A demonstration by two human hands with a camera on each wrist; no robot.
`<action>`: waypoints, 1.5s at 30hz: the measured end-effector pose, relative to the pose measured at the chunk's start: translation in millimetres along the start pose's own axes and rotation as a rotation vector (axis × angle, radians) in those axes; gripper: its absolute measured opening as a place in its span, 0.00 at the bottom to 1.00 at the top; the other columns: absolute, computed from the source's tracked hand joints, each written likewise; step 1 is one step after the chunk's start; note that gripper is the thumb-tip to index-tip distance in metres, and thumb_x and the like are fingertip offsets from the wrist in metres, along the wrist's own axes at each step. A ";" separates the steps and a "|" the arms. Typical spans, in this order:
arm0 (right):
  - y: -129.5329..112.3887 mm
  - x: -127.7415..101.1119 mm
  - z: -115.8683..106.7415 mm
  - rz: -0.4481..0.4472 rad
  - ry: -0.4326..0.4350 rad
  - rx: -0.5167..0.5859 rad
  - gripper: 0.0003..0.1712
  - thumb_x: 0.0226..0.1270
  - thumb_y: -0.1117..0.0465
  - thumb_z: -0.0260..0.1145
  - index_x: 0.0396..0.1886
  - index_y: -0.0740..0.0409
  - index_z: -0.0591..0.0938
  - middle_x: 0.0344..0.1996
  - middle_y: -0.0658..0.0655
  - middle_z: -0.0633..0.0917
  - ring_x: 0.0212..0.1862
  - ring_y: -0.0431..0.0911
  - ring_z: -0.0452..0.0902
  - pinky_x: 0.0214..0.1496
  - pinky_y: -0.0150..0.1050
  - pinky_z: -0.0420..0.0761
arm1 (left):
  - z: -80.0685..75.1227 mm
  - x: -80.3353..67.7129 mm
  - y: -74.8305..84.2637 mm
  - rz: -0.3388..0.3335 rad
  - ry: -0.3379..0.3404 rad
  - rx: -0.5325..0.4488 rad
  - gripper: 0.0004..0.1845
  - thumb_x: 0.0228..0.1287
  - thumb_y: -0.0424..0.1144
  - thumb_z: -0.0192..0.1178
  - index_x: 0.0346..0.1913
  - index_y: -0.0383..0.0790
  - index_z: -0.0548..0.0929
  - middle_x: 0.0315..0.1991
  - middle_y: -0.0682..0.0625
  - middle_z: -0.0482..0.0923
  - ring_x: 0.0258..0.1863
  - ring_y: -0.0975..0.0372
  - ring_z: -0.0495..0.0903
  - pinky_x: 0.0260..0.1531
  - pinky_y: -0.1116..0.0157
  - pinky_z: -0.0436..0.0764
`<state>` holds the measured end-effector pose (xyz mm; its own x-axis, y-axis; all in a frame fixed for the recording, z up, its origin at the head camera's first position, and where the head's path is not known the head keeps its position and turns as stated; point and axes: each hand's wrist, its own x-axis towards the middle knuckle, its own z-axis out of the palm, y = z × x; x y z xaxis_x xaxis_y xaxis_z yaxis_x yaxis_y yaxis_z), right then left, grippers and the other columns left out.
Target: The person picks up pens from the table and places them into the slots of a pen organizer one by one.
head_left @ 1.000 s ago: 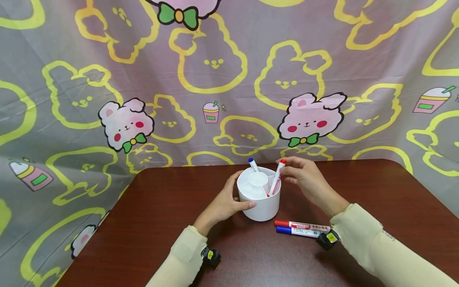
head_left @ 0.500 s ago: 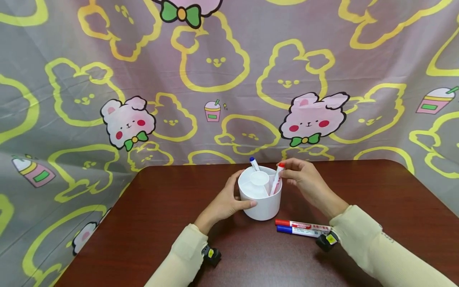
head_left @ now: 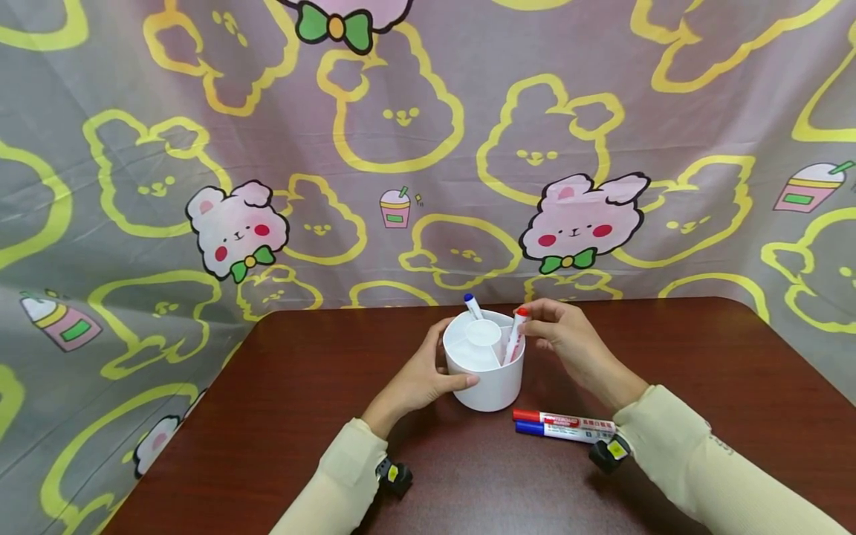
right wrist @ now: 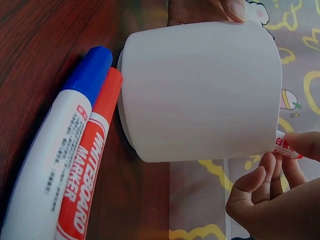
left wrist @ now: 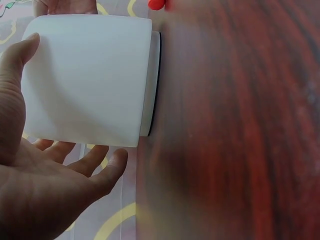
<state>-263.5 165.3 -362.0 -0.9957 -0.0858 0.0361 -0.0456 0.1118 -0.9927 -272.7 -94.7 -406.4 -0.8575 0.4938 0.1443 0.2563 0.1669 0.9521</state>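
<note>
A white round pen holder [head_left: 487, 388] with divided compartments stands on the table. My left hand [head_left: 419, 379] grips its left side, thumb on the front wall and fingers behind, as the left wrist view also shows around the white wall [left wrist: 90, 80]. With my right hand [head_left: 568, 338] I pinch a red-tipped whiteboard marker [head_left: 515, 338] near its top end; its lower part is inside the right compartment. In the right wrist view the holder's wall hides most of that marker [right wrist: 286, 145]. A blue-tipped marker [head_left: 473, 306] leans in the back compartment.
On the brown table [head_left: 281, 416], in front of the holder and to its right, lie a red-capped marker [head_left: 535, 416] and a blue-capped marker [head_left: 535, 429] side by side. My right wrist camera [head_left: 608, 452] hangs near their ends. A patterned cloth [head_left: 428, 148] hangs behind the table.
The red-tipped marker has sunk lower into the right compartment, with my right hand coming down alongside it. My left hand and the holder have stayed in place.
</note>
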 end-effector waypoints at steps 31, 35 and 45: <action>15.8 -34.3 -55.5 0.040 -0.080 -0.123 0.23 0.75 0.63 0.66 0.64 0.68 0.77 0.46 0.48 0.86 0.48 0.38 0.84 0.52 0.36 0.87 | -5.4 -0.8 -1.0 -0.044 0.038 0.141 0.55 0.57 0.37 0.79 0.83 0.52 0.58 0.76 0.44 0.58 0.72 0.51 0.65 0.62 0.51 0.80; 21.1 -42.4 -66.1 0.065 -0.108 -0.162 0.25 0.74 0.63 0.67 0.65 0.70 0.76 0.47 0.50 0.86 0.48 0.38 0.84 0.52 0.36 0.87 | -4.7 -1.2 -0.9 -0.051 0.042 0.132 0.53 0.56 0.37 0.79 0.82 0.48 0.59 0.76 0.45 0.58 0.72 0.52 0.64 0.63 0.50 0.79; 35.7 -61.3 -77.3 0.096 -0.169 -0.254 0.26 0.73 0.63 0.69 0.64 0.72 0.76 0.51 0.61 0.86 0.49 0.45 0.84 0.49 0.39 0.88 | -3.2 -1.2 -2.0 -0.067 0.019 0.019 0.52 0.60 0.33 0.76 0.81 0.46 0.55 0.75 0.41 0.66 0.61 0.48 0.80 0.59 0.55 0.83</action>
<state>-210.3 251.0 -390.8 -0.9698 -0.2237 -0.0968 0.0075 0.3694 -0.9292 -273.6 -98.3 -407.6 -0.8813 0.4648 0.0854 0.2060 0.2151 0.9546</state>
